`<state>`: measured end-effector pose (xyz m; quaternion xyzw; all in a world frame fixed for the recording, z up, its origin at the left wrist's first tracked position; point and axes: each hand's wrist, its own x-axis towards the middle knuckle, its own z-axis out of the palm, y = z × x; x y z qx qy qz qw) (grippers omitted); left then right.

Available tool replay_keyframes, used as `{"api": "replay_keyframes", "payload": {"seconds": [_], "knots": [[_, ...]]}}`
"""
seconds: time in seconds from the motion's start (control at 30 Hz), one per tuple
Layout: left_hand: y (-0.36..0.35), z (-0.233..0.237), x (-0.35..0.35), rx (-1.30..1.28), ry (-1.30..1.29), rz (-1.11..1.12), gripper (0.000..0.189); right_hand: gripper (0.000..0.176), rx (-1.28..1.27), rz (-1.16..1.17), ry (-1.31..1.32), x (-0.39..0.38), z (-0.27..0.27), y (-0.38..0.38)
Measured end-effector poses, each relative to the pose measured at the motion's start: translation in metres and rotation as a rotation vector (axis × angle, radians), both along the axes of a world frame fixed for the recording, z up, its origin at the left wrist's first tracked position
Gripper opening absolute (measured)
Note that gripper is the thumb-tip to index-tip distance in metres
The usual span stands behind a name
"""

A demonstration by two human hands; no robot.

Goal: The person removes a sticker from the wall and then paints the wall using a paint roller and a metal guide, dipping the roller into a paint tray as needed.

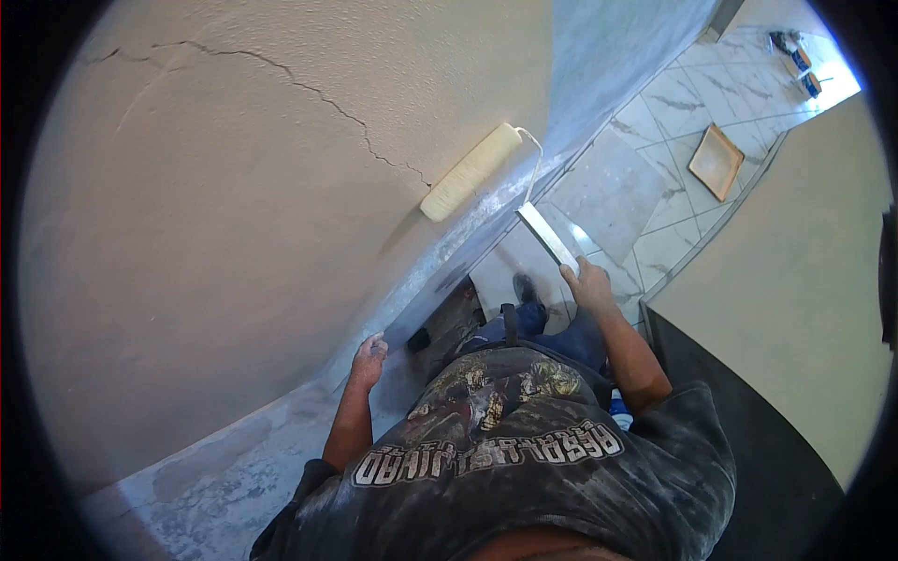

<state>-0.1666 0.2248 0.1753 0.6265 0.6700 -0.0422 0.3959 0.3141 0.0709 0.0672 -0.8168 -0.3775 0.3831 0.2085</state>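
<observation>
My right hand is wrapped round the lower end of a paint roller's pale, flat-sided handle. The paint roller has a long cream sleeve on a bent wire frame. Its sleeve lies slanted against the beige wall, just below the lower end of a jagged crack. Low beside the wall, my left hand has its fingers curled in, with white dust on them and nothing showing in the grip.
A shallow paint tray lies on the marble-look floor tiles, with small containers farther off. A grey sheet covers part of the floor. On the right stands a pale green surface with a dark edge.
</observation>
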Motion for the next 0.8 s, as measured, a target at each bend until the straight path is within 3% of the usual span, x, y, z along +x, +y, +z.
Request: {"api": "replay_keyframes", "payload": {"seconds": [0.1, 0.17, 0.23, 0.37, 0.57, 0.8], "knots": [[0.01, -0.015, 0.006, -0.014, -0.002, -0.021, 0.042, 0.068, 0.137, -0.046, 0.031, 0.002, 0.032, 0.004], [0.02, -0.041, -0.007, 0.074, 0.019, -0.168, 0.043, 0.072, 0.211, -0.052, 0.015, 0.001, 0.05, 0.009], [0.022, -0.038, 0.003, 0.046, -0.028, -0.13, 0.043, 0.075, 0.345, -0.09, 0.007, 0.001, 0.078, 0.018], [0.028, -0.033, 0.019, -0.008, 0.003, -0.094, 0.044, 0.076, 0.371, -0.168, 0.098, 0.002, 0.139, 0.037], [0.036, -0.064, 0.012, 0.021, -0.066, -0.128, 0.042, 0.073, 0.6, -0.226, 0.111, 0.003, 0.214, 0.062], [0.041, -0.071, 0.025, 0.002, -0.16, -0.133, 0.043, 0.07, 0.745, -0.262, 0.308, 0.019, 0.269, 0.078]]}}
